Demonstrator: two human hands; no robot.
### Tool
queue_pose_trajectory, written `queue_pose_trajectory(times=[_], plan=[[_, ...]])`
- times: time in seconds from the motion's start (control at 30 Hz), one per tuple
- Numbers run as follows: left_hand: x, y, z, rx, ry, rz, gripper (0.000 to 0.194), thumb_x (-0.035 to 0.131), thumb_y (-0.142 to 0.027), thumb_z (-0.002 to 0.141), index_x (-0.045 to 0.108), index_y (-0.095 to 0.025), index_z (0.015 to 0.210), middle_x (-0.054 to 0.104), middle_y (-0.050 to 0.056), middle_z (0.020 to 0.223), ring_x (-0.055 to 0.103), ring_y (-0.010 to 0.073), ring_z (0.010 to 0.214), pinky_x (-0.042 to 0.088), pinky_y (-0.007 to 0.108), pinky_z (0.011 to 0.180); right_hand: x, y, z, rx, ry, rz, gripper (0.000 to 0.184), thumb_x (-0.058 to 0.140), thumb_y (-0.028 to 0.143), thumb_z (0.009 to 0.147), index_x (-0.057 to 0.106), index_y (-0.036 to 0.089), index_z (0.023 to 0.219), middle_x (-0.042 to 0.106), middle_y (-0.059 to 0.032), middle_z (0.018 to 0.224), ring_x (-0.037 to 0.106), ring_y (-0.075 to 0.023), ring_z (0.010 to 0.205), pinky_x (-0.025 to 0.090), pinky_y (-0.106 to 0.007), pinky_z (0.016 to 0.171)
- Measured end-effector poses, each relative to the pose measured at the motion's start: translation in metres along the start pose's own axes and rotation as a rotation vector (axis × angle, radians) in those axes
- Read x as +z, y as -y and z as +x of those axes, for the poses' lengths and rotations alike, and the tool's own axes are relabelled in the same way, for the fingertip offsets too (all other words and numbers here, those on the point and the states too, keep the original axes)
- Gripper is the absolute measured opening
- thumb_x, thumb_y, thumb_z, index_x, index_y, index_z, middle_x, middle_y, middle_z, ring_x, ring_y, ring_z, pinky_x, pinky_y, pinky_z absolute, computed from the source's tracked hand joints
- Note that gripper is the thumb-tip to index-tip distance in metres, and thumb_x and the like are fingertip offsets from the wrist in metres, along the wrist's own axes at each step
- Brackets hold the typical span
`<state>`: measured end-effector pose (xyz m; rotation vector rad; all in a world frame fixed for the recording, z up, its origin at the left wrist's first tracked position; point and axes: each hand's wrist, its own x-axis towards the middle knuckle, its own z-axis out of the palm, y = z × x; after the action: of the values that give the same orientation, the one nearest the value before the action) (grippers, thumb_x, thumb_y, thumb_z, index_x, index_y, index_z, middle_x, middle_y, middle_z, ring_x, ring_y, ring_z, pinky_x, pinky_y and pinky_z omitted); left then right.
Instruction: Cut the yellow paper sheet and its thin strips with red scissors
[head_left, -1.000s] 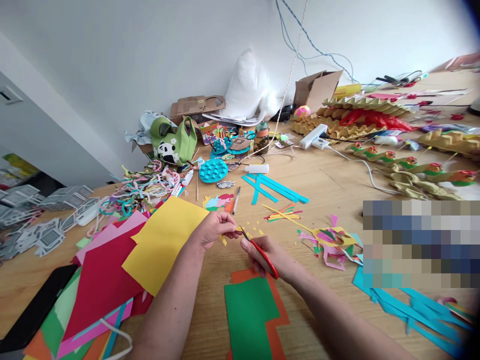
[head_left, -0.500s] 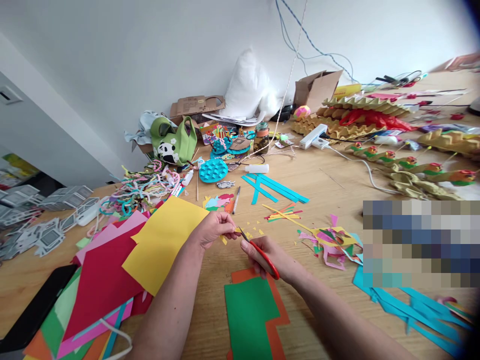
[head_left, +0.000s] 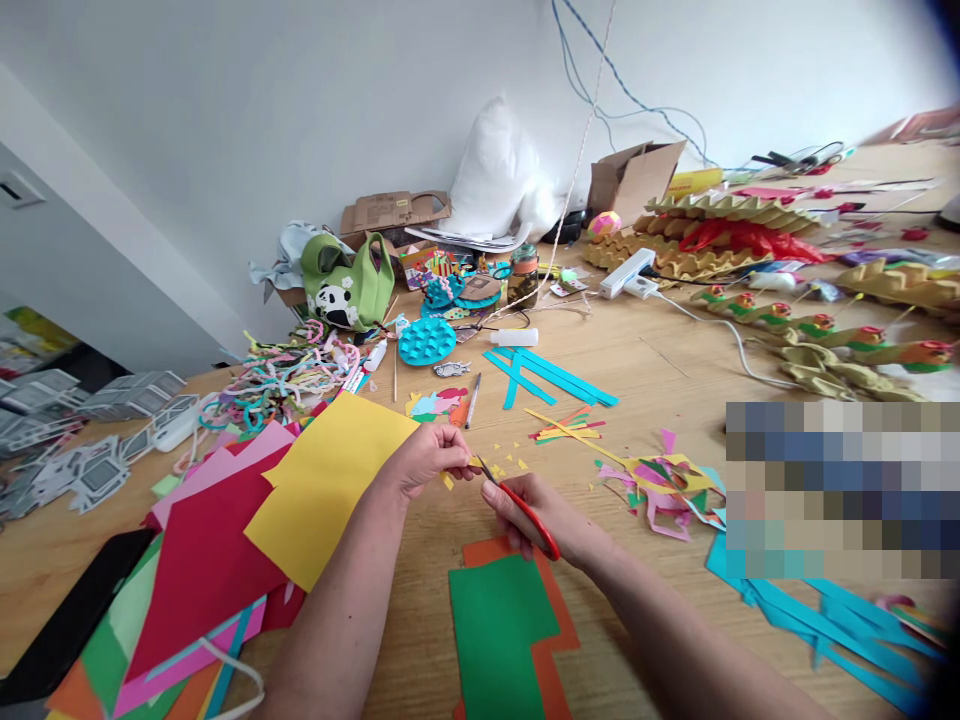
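Observation:
Between the fingertips of my left hand [head_left: 430, 460] is pinched a small piece of yellow paper [head_left: 448, 481], mostly hidden by the fingers. My right hand [head_left: 536, 510] is closed around red-handled scissors [head_left: 534, 517], whose blades point up and left to the paper at the left fingertips. Several tiny yellow paper triangles [head_left: 510, 460] lie on the table just beyond the blades. Below my right hand, a green paper sheet [head_left: 499, 625] with a notched edge rests on an orange sheet [head_left: 566, 620]. Left of my left hand are large yellow sheets [head_left: 337, 470].
Blue paper strips [head_left: 555, 375], a pen [head_left: 473, 400] and thin coloured strips [head_left: 570, 428] lie farther back. Paper scraps [head_left: 667, 480] are to the right. On the left are red paper [head_left: 217, 550] and a black phone-like object [head_left: 82, 610]. A white cable [head_left: 739, 335] crosses the back right.
Both hands stay almost in place. The scissors and the yellow piece at the left fingertips have shifted only very slightly.

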<state>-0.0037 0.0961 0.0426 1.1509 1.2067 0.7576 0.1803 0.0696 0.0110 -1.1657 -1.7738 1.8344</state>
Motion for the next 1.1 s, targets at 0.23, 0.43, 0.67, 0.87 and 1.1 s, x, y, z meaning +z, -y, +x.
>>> queue_pose_trajectory(times=[0.23, 0.43, 0.67, 0.87, 1.1], plan=[[0.0006, -0.0002, 0.0000, -0.006, -0.012, 0.018, 0.005, 0.062, -0.016, 0.058, 0.058, -0.013, 0.060, 0.064, 0.003, 0.055, 0.061, 0.0125, 0.054, 0.041, 0.022, 0.053, 0.0009, -0.0016, 0.0022, 0.008, -0.025, -0.022, 0.055, 0.045, 0.066, 0.078, 0.044, 0.017, 0.054, 0.050, 0.0017, 0.042, 0.045, -0.0073, 0.032, 0.031, -0.018, 0.031], [0.0013, -0.0002, 0.0001, -0.007, -0.016, 0.014, 0.004, 0.062, -0.016, 0.057, 0.059, -0.014, 0.059, 0.064, 0.002, 0.054, 0.060, 0.0120, 0.053, 0.041, 0.022, 0.053, 0.0014, -0.0019, 0.0019, 0.009, -0.029, -0.036, 0.055, 0.045, 0.066, 0.078, 0.043, 0.017, 0.053, 0.049, 0.0019, 0.041, 0.045, -0.0076, 0.031, 0.030, -0.018, 0.030], [0.0013, 0.0004, 0.0009, -0.012, -0.018, 0.009, 0.005, 0.062, -0.016, 0.057, 0.058, -0.013, 0.059, 0.064, 0.002, 0.055, 0.061, 0.0125, 0.054, 0.041, 0.022, 0.053, 0.0012, 0.0002, 0.0008, 0.026, -0.043, -0.050, 0.054, 0.046, 0.066, 0.077, 0.043, 0.017, 0.054, 0.049, 0.0023, 0.041, 0.044, -0.0076, 0.031, 0.029, -0.018, 0.031], [0.0013, 0.0014, 0.0011, -0.012, -0.020, -0.004, 0.006, 0.063, -0.016, 0.058, 0.058, -0.013, 0.059, 0.064, 0.003, 0.055, 0.061, 0.0124, 0.053, 0.042, 0.023, 0.055, 0.0019, 0.0016, 0.0007, 0.031, -0.066, -0.063, 0.054, 0.046, 0.066, 0.077, 0.043, 0.017, 0.053, 0.048, 0.0025, 0.039, 0.043, -0.0075, 0.030, 0.029, -0.018, 0.030], [0.0018, 0.0023, 0.0018, -0.009, -0.033, -0.016, 0.007, 0.063, -0.017, 0.057, 0.058, -0.013, 0.058, 0.064, 0.002, 0.054, 0.060, 0.0122, 0.053, 0.043, 0.023, 0.055, 0.0021, 0.0008, 0.0019, 0.030, -0.077, -0.049, 0.054, 0.046, 0.066, 0.077, 0.043, 0.018, 0.052, 0.046, 0.0033, 0.038, 0.042, -0.0077, 0.029, 0.029, -0.019, 0.030]])
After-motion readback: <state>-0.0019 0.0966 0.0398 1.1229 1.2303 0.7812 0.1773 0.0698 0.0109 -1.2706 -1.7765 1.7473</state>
